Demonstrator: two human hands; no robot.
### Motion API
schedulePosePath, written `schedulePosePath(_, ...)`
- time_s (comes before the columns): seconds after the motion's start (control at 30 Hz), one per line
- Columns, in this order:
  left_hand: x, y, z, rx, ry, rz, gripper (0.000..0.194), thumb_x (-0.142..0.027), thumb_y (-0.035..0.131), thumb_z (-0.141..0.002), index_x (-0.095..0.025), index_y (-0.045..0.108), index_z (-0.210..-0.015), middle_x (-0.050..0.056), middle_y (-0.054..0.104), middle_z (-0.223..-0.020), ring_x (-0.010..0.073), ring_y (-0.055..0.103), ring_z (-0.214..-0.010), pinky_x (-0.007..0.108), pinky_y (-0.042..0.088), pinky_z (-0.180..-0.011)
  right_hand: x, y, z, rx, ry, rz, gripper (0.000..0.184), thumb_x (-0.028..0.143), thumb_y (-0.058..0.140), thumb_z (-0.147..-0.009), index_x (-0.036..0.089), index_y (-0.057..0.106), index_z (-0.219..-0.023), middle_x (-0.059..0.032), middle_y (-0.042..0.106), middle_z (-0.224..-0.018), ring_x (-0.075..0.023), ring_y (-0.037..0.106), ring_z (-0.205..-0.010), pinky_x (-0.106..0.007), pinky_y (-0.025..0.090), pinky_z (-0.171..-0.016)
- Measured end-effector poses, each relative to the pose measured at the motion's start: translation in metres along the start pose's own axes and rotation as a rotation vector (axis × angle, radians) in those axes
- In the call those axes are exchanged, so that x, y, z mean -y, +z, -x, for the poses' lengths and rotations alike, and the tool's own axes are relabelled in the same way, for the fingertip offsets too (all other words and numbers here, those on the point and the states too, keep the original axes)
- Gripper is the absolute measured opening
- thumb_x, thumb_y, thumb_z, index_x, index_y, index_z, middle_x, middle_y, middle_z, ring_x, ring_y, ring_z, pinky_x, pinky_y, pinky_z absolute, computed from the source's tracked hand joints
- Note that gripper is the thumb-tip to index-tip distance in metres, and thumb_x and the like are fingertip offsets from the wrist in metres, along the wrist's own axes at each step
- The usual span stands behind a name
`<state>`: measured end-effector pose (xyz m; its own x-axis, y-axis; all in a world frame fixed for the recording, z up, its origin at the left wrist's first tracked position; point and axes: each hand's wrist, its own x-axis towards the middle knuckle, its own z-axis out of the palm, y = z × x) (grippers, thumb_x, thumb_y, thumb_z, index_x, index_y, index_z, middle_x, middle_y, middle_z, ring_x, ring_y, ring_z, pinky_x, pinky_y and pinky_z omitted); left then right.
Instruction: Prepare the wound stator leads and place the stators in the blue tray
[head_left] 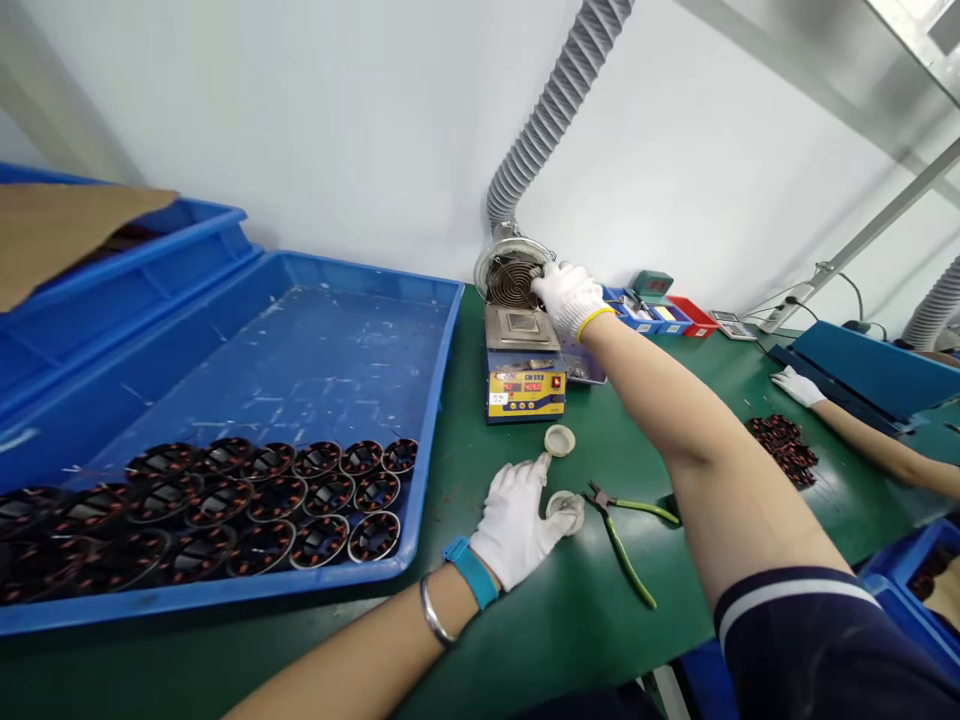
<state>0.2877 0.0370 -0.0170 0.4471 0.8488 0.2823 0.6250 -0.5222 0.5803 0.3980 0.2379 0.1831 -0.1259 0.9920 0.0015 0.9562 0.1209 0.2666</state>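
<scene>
My left hand (517, 525), in a white glove, lies low over the green table with thumb and fingers apart. Its fingertips meet the edge of a small round whitish cup (559, 440), and the thumb rests at a second small cup (564, 503). My right hand (571, 297), also gloved, is raised beside the round extractor grille (514, 285), its fingers curled; what they hold, if anything, is hidden. Below it stands a yellow and blue solder pot (526, 392) with a square metal top and lit red digits. Green-handled cutters (621, 530) lie open right of my left hand.
A large blue tray (442, 400) at left holds rows of black ring-shaped parts (277, 495). A grey hose (559, 115) rises from the extractor. Small blue and red bins (690, 316) stand behind. At right, a co-worker's gloved hand (797, 386) is near a pile of small dark parts (782, 450).
</scene>
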Motion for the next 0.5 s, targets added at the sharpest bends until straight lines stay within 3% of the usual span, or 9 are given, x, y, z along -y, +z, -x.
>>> schedulePosePath(0.17,0.003,0.005,-0.003,-0.01,-0.049,-0.018,0.069,-0.055,0.051,-0.085,-0.007,0.049,-0.134,0.02,0.061,-0.124,0.035,0.054,-0.119,0.055,0.035,-0.109,0.018,0.021,-0.031,-0.04,-0.011,0.0,0.038,0.025,0.055,-0.089,0.014,0.054,-0.125,-0.0224,0.049,-0.13,-0.0366,0.046,-0.123,-0.05,0.042,-0.097)
schedulePosePath(0.33,0.002,0.007,-0.004,-0.008,-0.071,0.004,0.07,-0.055,0.052,-0.084,-0.007,0.051,-0.134,0.021,0.061,-0.125,0.0351,0.054,-0.121,0.056,0.033,-0.111,0.001,0.018,-0.043,-0.049,-0.007,-0.047,0.042,0.021,0.066,-0.078,0.018,0.06,-0.119,-0.0174,0.054,-0.13,-0.0361,0.051,-0.121,-0.049,0.043,-0.098)
schedulePosePath(0.43,0.001,0.008,-0.005,0.0,-0.079,0.002,0.07,-0.056,0.051,-0.084,-0.007,0.051,-0.134,0.022,0.061,-0.126,0.035,0.053,-0.122,0.056,0.031,-0.111,-0.014,0.012,-0.048,-0.058,0.056,-0.122,0.039,0.032,0.057,-0.084,0.008,0.061,-0.115,-0.0185,0.06,-0.122,-0.0315,0.059,-0.114,-0.04,0.044,-0.096)
schedulePosePath(0.5,0.001,0.007,-0.006,0.009,-0.085,0.01,0.071,-0.057,0.051,-0.084,-0.008,0.051,-0.135,0.021,0.061,-0.126,0.0348,0.053,-0.123,0.056,0.031,-0.112,-0.017,0.013,-0.049,-0.067,0.094,-0.186,0.047,0.041,0.049,-0.087,0.003,0.061,-0.111,-0.0195,0.061,-0.119,-0.0282,0.061,-0.11,-0.034,0.046,-0.092)
